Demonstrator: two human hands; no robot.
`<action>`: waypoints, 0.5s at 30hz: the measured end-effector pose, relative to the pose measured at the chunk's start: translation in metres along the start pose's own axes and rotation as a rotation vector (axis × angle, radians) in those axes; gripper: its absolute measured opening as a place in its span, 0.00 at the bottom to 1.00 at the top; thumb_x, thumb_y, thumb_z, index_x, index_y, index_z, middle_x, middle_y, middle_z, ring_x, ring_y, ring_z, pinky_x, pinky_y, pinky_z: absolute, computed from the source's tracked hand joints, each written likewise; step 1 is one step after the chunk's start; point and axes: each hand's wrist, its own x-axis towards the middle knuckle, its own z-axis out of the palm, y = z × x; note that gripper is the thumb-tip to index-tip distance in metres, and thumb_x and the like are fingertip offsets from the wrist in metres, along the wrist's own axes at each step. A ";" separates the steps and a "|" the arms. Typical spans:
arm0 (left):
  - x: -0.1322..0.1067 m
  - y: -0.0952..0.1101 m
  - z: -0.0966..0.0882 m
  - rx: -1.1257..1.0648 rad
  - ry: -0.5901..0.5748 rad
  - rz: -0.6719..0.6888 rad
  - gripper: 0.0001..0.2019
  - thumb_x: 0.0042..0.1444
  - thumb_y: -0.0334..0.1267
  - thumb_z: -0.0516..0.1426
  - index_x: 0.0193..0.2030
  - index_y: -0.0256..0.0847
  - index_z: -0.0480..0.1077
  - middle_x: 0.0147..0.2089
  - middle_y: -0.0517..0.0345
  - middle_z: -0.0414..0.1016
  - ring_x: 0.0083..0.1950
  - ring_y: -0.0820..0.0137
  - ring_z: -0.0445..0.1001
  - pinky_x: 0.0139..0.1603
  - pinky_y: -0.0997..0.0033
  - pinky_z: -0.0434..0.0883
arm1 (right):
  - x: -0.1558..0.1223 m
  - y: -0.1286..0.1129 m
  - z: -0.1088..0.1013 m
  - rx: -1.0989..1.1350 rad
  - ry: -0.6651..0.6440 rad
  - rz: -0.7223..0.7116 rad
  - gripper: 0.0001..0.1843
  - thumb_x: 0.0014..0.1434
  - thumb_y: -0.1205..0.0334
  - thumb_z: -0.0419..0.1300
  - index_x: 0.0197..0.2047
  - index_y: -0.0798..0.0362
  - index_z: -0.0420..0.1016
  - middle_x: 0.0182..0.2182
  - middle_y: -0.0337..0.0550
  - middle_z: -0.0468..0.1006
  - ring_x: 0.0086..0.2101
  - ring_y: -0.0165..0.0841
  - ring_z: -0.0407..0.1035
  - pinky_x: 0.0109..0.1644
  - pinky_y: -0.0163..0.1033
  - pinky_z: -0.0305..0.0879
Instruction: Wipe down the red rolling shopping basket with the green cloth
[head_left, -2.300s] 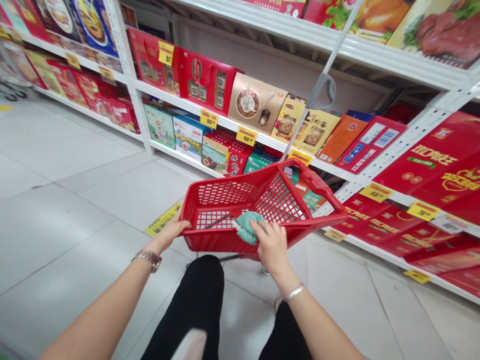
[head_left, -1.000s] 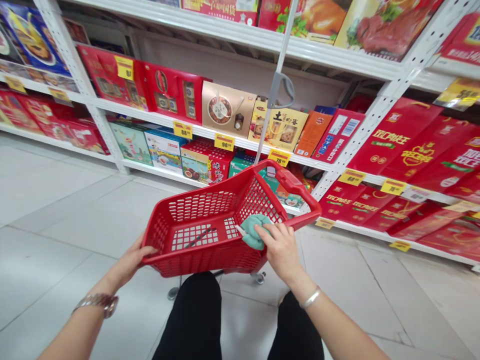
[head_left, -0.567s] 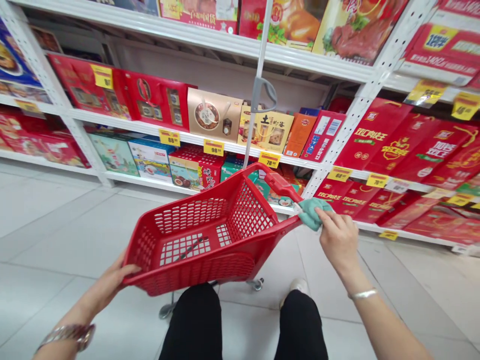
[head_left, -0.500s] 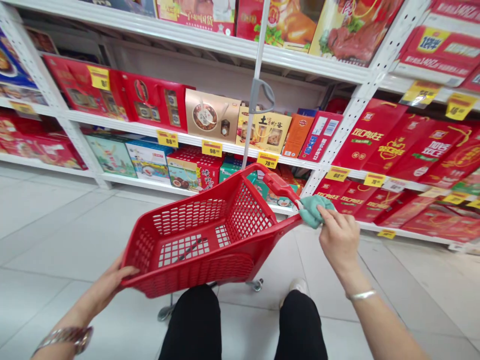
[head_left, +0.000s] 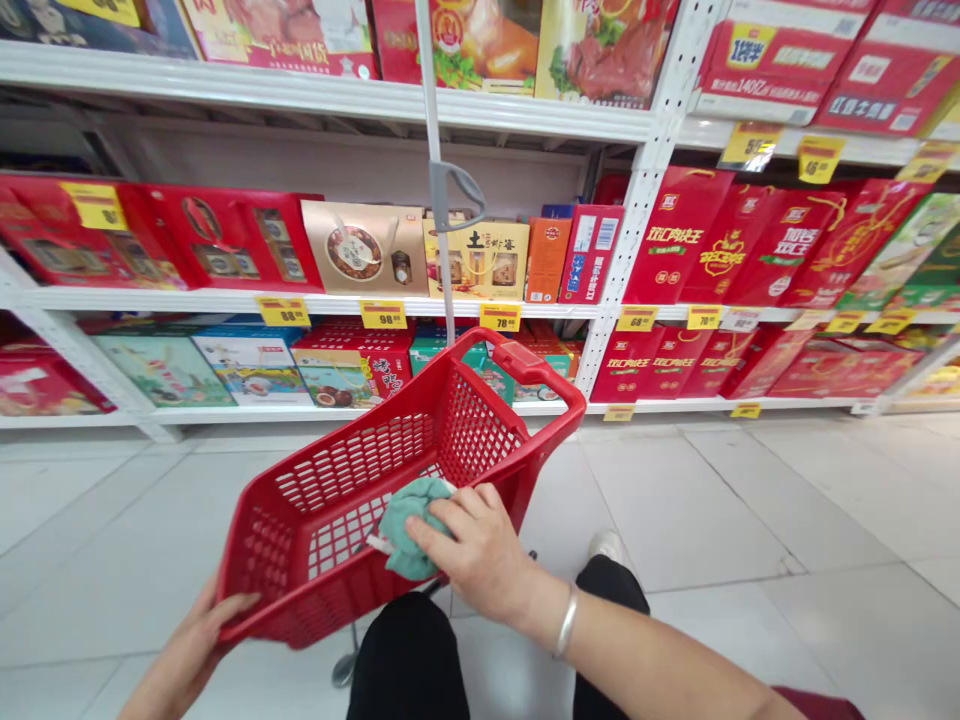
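Observation:
A red plastic shopping cart (head_left: 330, 600) with a perforated basket stands tilted across the view before my knees. My left hand (head_left: 199, 640) grips the near left corner of its rim, thumb over the inside. In my right hand (head_left: 480, 550) is a bunched green cloth (head_left: 414, 528), pressed on the near side rim around its middle. The cart's red handle (head_left: 536, 370) rises at the right end with no hand on it. White floor tiles show through the holes in the basket's bottom.
White store shelves (head_left: 525, 112) with red and gold gift boxes (head_left: 367, 245) and yellow price tags run behind the cart. A thin metal pole (head_left: 431, 110) with a grey hook rises behind the handle. Pale tiles (head_left: 697, 520) cover the floor.
My right hand has moved left with the green cloth, from the handle to the near side rim. My left hand keeps its hold on the corner. The view has shifted right.

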 end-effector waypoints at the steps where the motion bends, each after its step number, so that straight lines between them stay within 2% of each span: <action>1: 0.002 -0.002 -0.001 -0.046 -0.011 -0.048 0.31 0.34 0.33 0.62 0.52 0.48 0.77 0.32 0.64 0.84 0.35 0.60 0.80 0.30 0.70 0.76 | 0.000 -0.004 0.004 0.006 -0.006 0.008 0.10 0.71 0.64 0.58 0.53 0.51 0.75 0.40 0.42 0.79 0.38 0.35 0.63 0.40 0.44 0.52; 3: 0.007 -0.007 -0.005 -0.135 -0.048 -0.140 0.33 0.33 0.32 0.62 0.52 0.51 0.77 0.33 0.66 0.84 0.37 0.60 0.80 0.29 0.72 0.76 | -0.001 -0.009 0.013 0.001 -0.048 0.024 0.09 0.71 0.62 0.59 0.53 0.49 0.75 0.38 0.41 0.78 0.37 0.35 0.62 0.40 0.44 0.51; 8: 0.010 -0.016 -0.010 -0.134 -0.067 -0.103 0.33 0.36 0.34 0.63 0.56 0.52 0.75 0.37 0.64 0.85 0.38 0.60 0.81 0.30 0.71 0.76 | -0.014 -0.003 0.026 -0.061 -0.169 0.047 0.08 0.70 0.60 0.63 0.52 0.46 0.75 0.35 0.37 0.76 0.37 0.35 0.62 0.40 0.43 0.51; 12: 0.004 -0.014 -0.008 -0.077 -0.093 -0.076 0.33 0.41 0.33 0.63 0.58 0.48 0.73 0.41 0.58 0.84 0.40 0.60 0.82 0.30 0.72 0.76 | -0.025 0.027 0.013 -0.096 -0.119 0.106 0.11 0.70 0.61 0.63 0.54 0.46 0.76 0.40 0.40 0.80 0.39 0.35 0.63 0.41 0.44 0.51; 15: 0.003 -0.014 -0.007 -0.069 -0.084 -0.101 0.33 0.43 0.31 0.61 0.60 0.50 0.72 0.41 0.58 0.83 0.39 0.62 0.82 0.30 0.72 0.76 | -0.032 0.054 -0.006 -0.134 -0.111 0.140 0.15 0.68 0.67 0.63 0.56 0.45 0.77 0.45 0.42 0.81 0.41 0.36 0.64 0.42 0.44 0.51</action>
